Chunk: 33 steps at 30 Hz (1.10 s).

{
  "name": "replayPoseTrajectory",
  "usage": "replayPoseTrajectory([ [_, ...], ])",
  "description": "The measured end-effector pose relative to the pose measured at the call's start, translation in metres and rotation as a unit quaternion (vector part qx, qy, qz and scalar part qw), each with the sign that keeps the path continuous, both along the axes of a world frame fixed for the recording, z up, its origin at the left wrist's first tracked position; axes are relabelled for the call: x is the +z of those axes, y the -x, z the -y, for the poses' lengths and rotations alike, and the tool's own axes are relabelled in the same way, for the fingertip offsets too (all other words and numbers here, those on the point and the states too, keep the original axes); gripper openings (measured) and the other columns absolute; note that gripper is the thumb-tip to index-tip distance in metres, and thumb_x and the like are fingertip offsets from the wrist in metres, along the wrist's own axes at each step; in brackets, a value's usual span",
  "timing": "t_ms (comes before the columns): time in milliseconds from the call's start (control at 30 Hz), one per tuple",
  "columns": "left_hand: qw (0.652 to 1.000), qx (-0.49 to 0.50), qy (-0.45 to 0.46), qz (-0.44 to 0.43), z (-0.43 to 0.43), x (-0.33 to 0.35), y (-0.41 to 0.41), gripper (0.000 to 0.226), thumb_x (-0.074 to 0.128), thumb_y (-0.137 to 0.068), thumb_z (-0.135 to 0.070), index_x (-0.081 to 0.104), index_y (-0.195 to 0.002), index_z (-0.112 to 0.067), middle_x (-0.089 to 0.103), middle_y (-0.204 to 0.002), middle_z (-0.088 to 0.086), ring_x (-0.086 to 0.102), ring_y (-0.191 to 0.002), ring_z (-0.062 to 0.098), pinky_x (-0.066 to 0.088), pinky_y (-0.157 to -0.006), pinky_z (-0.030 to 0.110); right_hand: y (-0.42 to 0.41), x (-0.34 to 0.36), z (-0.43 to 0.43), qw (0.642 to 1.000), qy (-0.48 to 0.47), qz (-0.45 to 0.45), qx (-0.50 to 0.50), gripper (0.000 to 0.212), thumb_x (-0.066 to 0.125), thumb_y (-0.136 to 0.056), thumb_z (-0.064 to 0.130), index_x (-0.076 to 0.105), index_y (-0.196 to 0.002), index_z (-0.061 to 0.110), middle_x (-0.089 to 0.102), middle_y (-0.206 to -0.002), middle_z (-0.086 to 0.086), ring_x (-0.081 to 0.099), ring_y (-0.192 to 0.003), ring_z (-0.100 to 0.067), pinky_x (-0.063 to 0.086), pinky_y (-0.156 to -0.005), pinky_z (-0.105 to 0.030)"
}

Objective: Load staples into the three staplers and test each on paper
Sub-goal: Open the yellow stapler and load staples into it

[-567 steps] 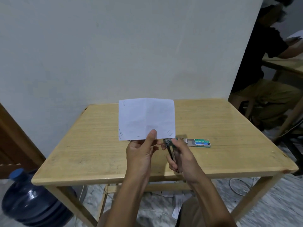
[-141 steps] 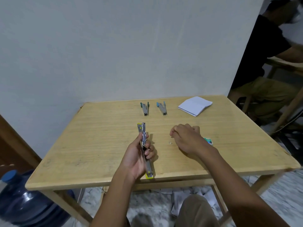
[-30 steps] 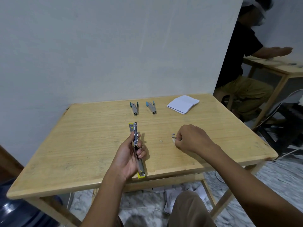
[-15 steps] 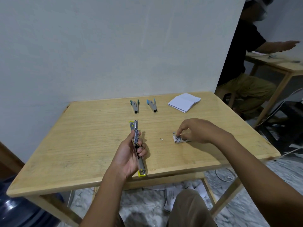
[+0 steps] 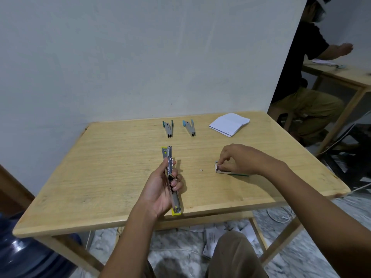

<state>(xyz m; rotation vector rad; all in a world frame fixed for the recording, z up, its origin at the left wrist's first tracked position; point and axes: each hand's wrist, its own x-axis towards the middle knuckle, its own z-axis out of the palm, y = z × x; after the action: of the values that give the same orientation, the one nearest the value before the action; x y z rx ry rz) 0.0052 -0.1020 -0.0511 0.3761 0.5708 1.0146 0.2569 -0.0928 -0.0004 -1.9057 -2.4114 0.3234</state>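
Observation:
My left hand (image 5: pixel 160 189) grips a yellow-ended metal stapler (image 5: pixel 170 167), swung fully open and stretched out over the wooden table (image 5: pixel 120 157). To its right, my right hand (image 5: pixel 239 159) pinches at the open end of a small staple box (image 5: pixel 219 171) lying on the table. Between the two hands sits a tiny loose bit of staples (image 5: pixel 200 169). At the far side lie a green-ended stapler (image 5: pixel 168 128) and a blue-ended stapler (image 5: pixel 189 127), side by side. A folded stack of white paper (image 5: pixel 228 124) rests to their right.
A white wall rises right behind the table. A blue water jug (image 5: pixel 26 253) stands on the floor at the lower left. Another person sits at a second wooden table (image 5: pixel 341 75) at the right. Scraps of paper and cables lie on the floor under the table.
My right hand has slid right from the loose staples onto the staple box and pinches at its end. The left hand keeps the open stapler still.

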Motion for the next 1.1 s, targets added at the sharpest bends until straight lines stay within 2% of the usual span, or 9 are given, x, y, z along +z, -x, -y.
replayPoseTrajectory([
  [167, 1.0, 0.001, 0.003, -0.012, 0.0, 0.0, -0.001, 0.02, 0.052, -0.096, -0.032, 0.054, -0.089, -0.013, 0.04, -0.058, 0.0, 0.034, -0.04, 0.011, 0.027, -0.038, 0.021, -0.003, -0.005, 0.006, 0.995, -0.051, -0.078, -0.023, 0.008, 0.064, -0.09, 0.038, 0.072, -0.088, 0.04, 0.068, -0.092, 0.02, 0.059, -0.087, -0.001, 0.049, -0.07, -0.027],
  [300, 1.0, 0.003, 0.002, -0.018, 0.0, 0.0, 0.0, 0.02, 0.053, -0.096, -0.032, 0.054, -0.09, -0.013, 0.04, -0.058, 0.0, 0.034, -0.041, 0.011, 0.027, -0.039, 0.021, 0.001, -0.01, 0.007, 0.979, -0.076, -0.183, -0.048, 0.015, 0.067, -0.089, 0.033, 0.072, -0.104, 0.036, 0.067, -0.087, 0.02, 0.061, -0.086, -0.001, 0.05, -0.078, -0.026],
  [433, 1.0, -0.001, 0.002, -0.018, 0.0, 0.001, -0.001, 0.021, 0.052, -0.097, -0.032, 0.054, -0.089, -0.013, 0.04, -0.058, 0.0, 0.034, -0.041, 0.011, 0.027, -0.038, 0.021, 0.016, -0.01, 0.008, 0.956, -0.091, -0.278, -0.033, 0.012, 0.068, -0.089, 0.033, 0.072, -0.098, 0.04, 0.071, -0.091, 0.015, 0.064, -0.089, 0.002, 0.051, -0.082, -0.023],
  [567, 1.0, -0.004, 0.004, -0.012, 0.0, 0.0, -0.001, 0.02, 0.052, -0.097, -0.032, 0.054, -0.092, -0.013, 0.039, -0.059, 0.0, 0.034, -0.042, 0.011, 0.027, -0.038, 0.021, 0.046, -0.003, 0.012, 0.922, -0.079, -0.378, -0.015, 0.011, 0.075, -0.087, 0.026, 0.076, -0.097, 0.025, 0.074, -0.09, 0.013, 0.066, -0.089, 0.005, 0.047, -0.075, -0.008],
  [667, 1.0, -0.008, -0.001, -0.009, 0.001, 0.0, 0.0, 0.021, 0.052, -0.097, -0.032, 0.054, -0.092, -0.012, 0.039, -0.06, 0.001, 0.033, -0.043, 0.011, 0.026, -0.039, 0.021, 0.068, -0.003, 0.01, 0.893, -0.065, -0.445, 0.001, 0.008, 0.079, -0.083, 0.021, 0.075, -0.089, 0.026, 0.076, -0.088, 0.014, 0.07, -0.089, 0.002, 0.052, -0.081, -0.013],
  [733, 1.0, -0.016, -0.004, -0.012, 0.001, 0.001, 0.0, 0.025, 0.051, -0.098, -0.034, 0.054, -0.087, -0.012, 0.038, -0.058, 0.001, 0.033, -0.042, 0.011, 0.026, -0.039, 0.021, 0.08, -0.006, 0.007, 0.877, -0.066, -0.476, 0.003, 0.01, 0.081, -0.081, 0.018, 0.075, -0.086, 0.025, 0.076, -0.085, 0.014, 0.07, -0.085, 0.002, 0.052, -0.078, -0.014],
  [867, 0.999, -0.041, 0.001, -0.02, 0.0, 0.001, 0.0, 0.039, 0.049, -0.098, -0.041, 0.054, -0.073, -0.011, 0.036, -0.055, 0.001, 0.032, -0.042, 0.012, 0.029, -0.039, 0.021, 0.095, -0.012, 0.002, 0.871, -0.065, -0.487, 0.009, 0.01, 0.081, -0.081, 0.015, 0.076, -0.085, 0.023, 0.076, -0.081, 0.01, 0.07, -0.079, 0.001, 0.051, -0.077, -0.016],
  [1000, 0.999, -0.039, 0.01, -0.02, 0.0, 0.003, 0.0, 0.043, 0.05, -0.098, -0.04, 0.052, -0.067, -0.01, 0.035, -0.054, 0.002, 0.033, -0.04, 0.012, 0.03, -0.037, 0.022, 0.103, -0.014, -0.002, 0.905, -0.078, -0.417, 0.028, 0.008, 0.078, -0.083, 0.02, 0.079, -0.091, 0.02, 0.075, -0.087, 0.009, 0.065, -0.077, 0.004, 0.048, -0.077, -0.013],
  [1100, 0.999, -0.033, 0.01, -0.025, 0.001, 0.005, -0.001, 0.042, 0.05, -0.098, -0.038, 0.051, -0.068, -0.01, 0.035, -0.054, 0.002, 0.033, -0.039, 0.012, 0.031, -0.036, 0.021, 0.104, -0.014, -0.004, 0.915, -0.082, -0.394, 0.031, 0.008, 0.077, -0.084, 0.023, 0.079, -0.092, 0.023, 0.073, -0.087, 0.014, 0.063, -0.078, 0.004, 0.047, -0.078, -0.014],
])
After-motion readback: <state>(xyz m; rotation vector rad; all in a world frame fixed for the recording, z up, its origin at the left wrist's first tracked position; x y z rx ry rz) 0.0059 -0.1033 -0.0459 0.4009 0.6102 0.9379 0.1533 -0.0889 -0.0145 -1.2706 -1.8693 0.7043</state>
